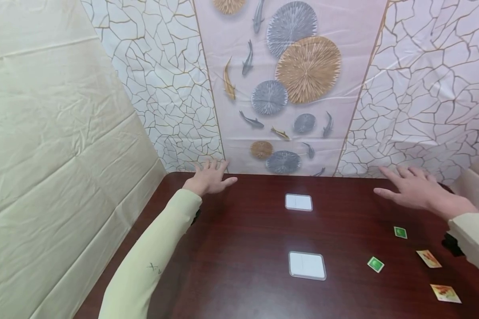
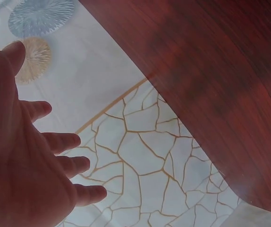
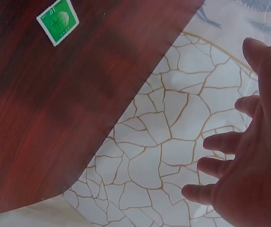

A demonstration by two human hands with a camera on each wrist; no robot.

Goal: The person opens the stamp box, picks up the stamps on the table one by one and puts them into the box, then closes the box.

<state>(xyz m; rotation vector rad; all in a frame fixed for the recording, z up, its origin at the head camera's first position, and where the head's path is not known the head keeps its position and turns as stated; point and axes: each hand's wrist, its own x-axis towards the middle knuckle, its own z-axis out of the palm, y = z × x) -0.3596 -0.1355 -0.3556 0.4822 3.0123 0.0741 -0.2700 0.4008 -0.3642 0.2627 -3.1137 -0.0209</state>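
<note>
Both hands are held out above the far part of a dark red-brown table point(image 1: 239, 230), fingers spread and holding nothing. My left hand point(image 1: 210, 178) hovers near the far left corner. Over the far right side is my right hand point(image 1: 415, 188), and a green stamp point(image 1: 400, 232) lies nearest to it. A second green stamp point(image 1: 375, 264) lies closer to the front. Two orange-and-yellow stamps point(image 1: 429, 259) lie at the right, one nearer than the other. In the middle are two flat clear cases with white inside, a far case point(image 1: 298, 202) and a near case point(image 1: 307, 266).
A patterned cloth point(image 1: 175, 79) with fish and round leaf shapes hangs behind the table's far edge. Plain cream cloth point(image 1: 56, 155) walls off the left side. In the right wrist view, a green stamp point(image 3: 59, 21) shows near the top left.
</note>
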